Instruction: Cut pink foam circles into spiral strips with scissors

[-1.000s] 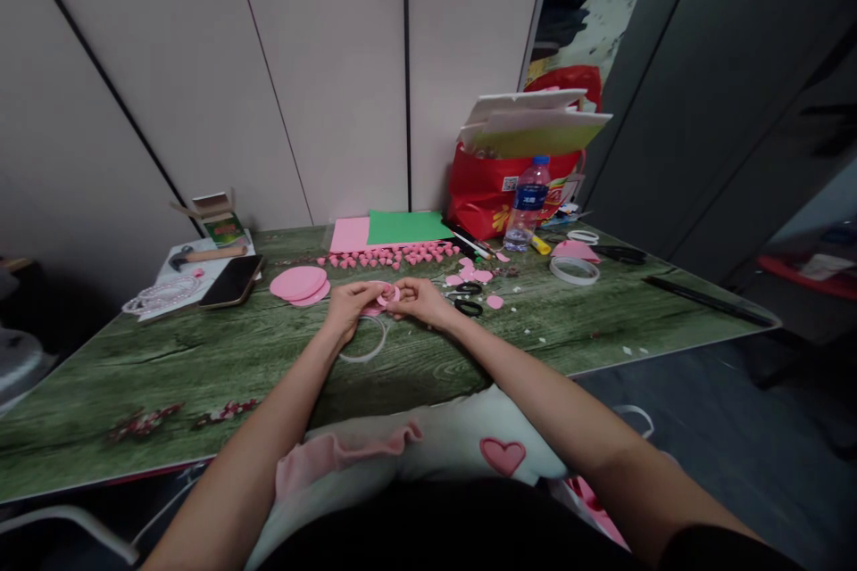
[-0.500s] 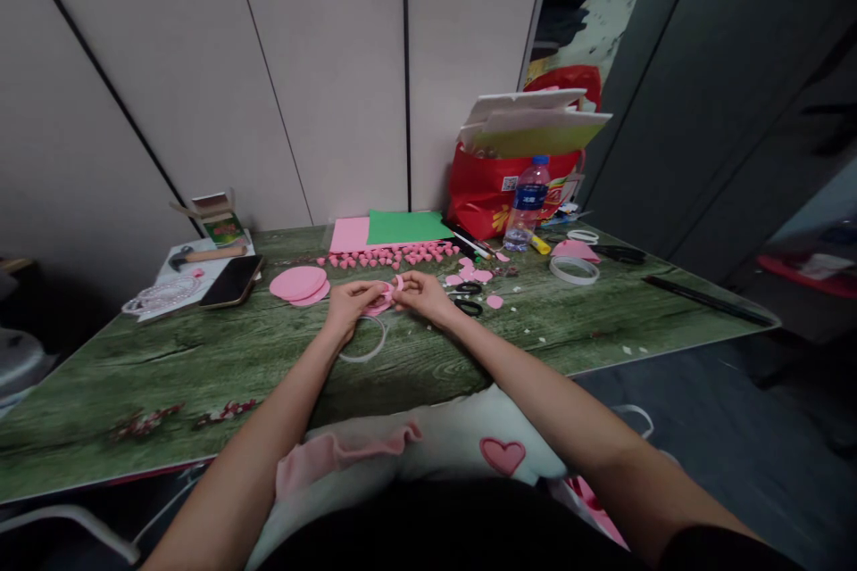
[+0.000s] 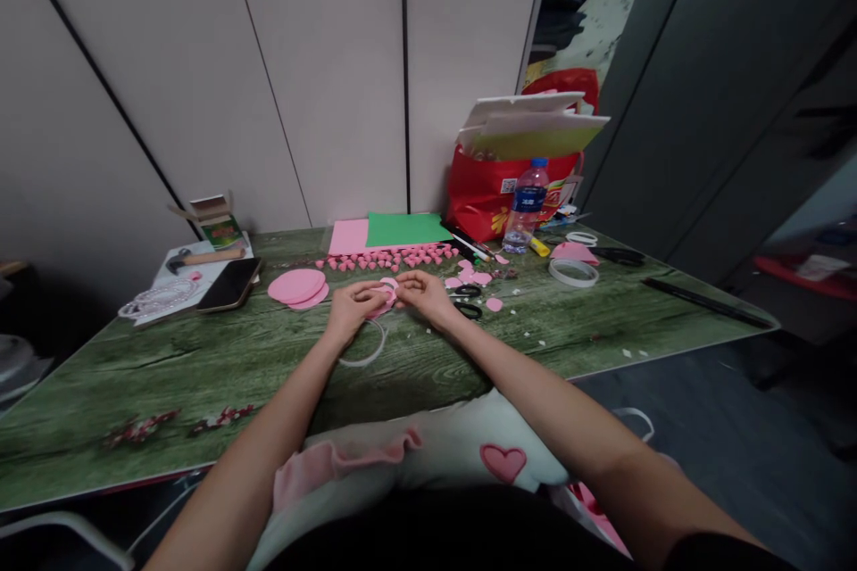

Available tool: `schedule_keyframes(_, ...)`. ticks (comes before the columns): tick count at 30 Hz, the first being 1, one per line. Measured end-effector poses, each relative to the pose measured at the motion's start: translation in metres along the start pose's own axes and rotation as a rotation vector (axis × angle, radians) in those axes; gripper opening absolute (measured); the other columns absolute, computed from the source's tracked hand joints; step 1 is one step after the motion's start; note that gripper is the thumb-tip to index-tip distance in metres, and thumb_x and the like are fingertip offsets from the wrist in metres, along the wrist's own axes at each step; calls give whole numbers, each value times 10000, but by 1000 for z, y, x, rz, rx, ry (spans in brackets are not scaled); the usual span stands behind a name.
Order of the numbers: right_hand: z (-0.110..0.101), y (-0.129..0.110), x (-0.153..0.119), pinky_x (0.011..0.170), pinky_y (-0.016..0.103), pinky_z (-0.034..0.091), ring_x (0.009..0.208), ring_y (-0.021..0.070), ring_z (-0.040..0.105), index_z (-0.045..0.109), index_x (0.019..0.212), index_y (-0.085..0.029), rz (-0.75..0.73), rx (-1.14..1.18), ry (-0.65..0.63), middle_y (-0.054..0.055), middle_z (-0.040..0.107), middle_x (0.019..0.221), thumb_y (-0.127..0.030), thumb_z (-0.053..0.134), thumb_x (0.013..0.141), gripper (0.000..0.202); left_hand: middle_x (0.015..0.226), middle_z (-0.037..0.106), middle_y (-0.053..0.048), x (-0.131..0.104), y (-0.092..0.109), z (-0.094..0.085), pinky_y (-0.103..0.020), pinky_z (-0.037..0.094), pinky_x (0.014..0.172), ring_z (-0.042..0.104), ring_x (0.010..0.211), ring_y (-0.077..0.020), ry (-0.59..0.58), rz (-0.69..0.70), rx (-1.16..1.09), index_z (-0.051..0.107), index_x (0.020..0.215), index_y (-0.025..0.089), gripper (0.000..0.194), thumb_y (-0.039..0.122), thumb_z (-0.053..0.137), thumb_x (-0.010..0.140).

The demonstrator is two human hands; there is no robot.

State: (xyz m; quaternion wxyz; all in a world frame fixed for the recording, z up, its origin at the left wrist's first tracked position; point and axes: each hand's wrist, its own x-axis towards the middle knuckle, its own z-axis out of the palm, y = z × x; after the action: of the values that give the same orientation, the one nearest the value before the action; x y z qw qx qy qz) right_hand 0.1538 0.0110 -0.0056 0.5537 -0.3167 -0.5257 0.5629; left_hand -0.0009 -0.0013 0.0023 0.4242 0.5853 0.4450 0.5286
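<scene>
My left hand (image 3: 349,310) is closed on a small pink paper piece (image 3: 386,293), its thumb and forefinger pinching the near side. At the piece's right edge my right hand (image 3: 424,296) has its fingertips pinched together on the pink paper. Fingers cover much of the piece, so its exact shape is hard to make out. A thin white tape ring (image 3: 363,363) lies on the table just below the left hand. Left of that hand are several overlapping pink paper discs (image 3: 298,287). Black-handled scissors (image 3: 467,310) rest beside the right hand, partly hidden by it.
Rows of small pink rolled-paper pieces (image 3: 388,260) lie behind the hands, before green (image 3: 408,229) and pink sheets. A bottle (image 3: 526,210), red bag (image 3: 478,187) and tape roll (image 3: 574,273) stand at right. A phone (image 3: 229,285) and hammer (image 3: 206,259) lie at left.
A pink strip that stood up at my right fingertips is now lowered against the paper piece. My right fingers have shifted slightly; the left hand stays in nearly the same place.
</scene>
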Motion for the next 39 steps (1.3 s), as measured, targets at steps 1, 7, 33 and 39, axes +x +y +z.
schedule_keyframes(1, 0, 0, 0, 554, 247, 517, 547, 96, 567, 546, 764, -170, -2, 0, 6, -27, 590, 635, -281, 715, 516, 320, 744, 693, -86, 0, 0, 0, -285, 476, 678, 625, 666, -174, 4, 1, 8, 653, 901, 112, 447, 318, 746, 516)
schedule_keyframes(7, 1, -3, 0, 486, 211, 486, 540, 88, 544, 542, 769, -173, -42, -45, -6, -20, 584, 644, -329, 695, 544, 314, 714, 687, -72, -1, 3, 2, -287, 488, 667, 620, 656, -166, -45, -21, -9, 654, 862, 120, 432, 323, 757, 495)
schedule_keyframes(33, 23, 4, -4, 520, 254, 471, 534, 110, 548, 472, 746, -185, -37, -140, -9, -29, 575, 626, -343, 729, 487, 398, 718, 675, -63, -3, 20, 11, -237, 445, 614, 597, 674, -140, 195, -240, -463, 672, 665, 127, 252, 260, 764, 471)
schedule_keyframes(39, 42, -1, -7, 594, 262, 417, 594, 134, 532, 463, 712, -213, -245, -647, 230, -32, 541, 627, -324, 658, 590, 256, 615, 640, -30, -5, 20, 17, -207, 372, 464, 530, 509, -94, 159, -249, -523, 647, 644, 121, 220, 262, 741, 504)
